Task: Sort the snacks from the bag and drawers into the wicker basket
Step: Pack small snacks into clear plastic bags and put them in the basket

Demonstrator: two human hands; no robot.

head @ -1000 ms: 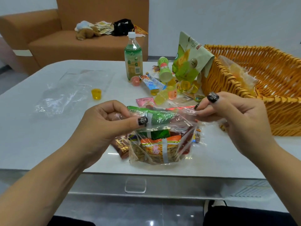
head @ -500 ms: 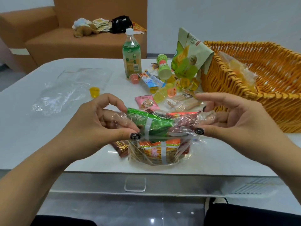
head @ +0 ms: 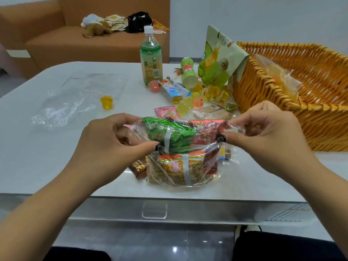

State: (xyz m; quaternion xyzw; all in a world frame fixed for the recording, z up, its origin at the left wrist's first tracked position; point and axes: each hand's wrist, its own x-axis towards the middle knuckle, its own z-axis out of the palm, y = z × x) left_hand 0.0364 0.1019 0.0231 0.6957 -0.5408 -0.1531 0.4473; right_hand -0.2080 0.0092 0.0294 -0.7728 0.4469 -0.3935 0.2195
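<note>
A clear bag (head: pixel 180 157) of snack packets stands on the white table (head: pixel 56 157) near its front edge. The left hand (head: pixel 111 144) pinches the bag's top edge at the left, thumb and fingers closed on the film. The right hand (head: pixel 263 136) pinches the top edge at the right in the same grip. Inside the bag, a green packet (head: pixel 169 136) and a red packet (head: pixel 205 132) lie uppermost, with an orange packet (head: pixel 178 166) below them. A brown packet (head: pixel 139 168) lies just beside the bag's lower left.

The wicker basket (head: pixel 320 129) sits on the table to the right; it holds a clear pack of yellow pieces (head: pixel 276 76). A large green pouch (head: pixel 218 59) leans against the basket's left wall. Jelly cups (head: pixel 190 106), small packets and a tipped green tube (head: pixel 188 74) are scattered between the bag and a green bottle (head: pixel 151 57). One yellow jelly cup (head: pixel 107 102) stands apart, beside a flat empty bag (head: pixel 75 98).
</note>
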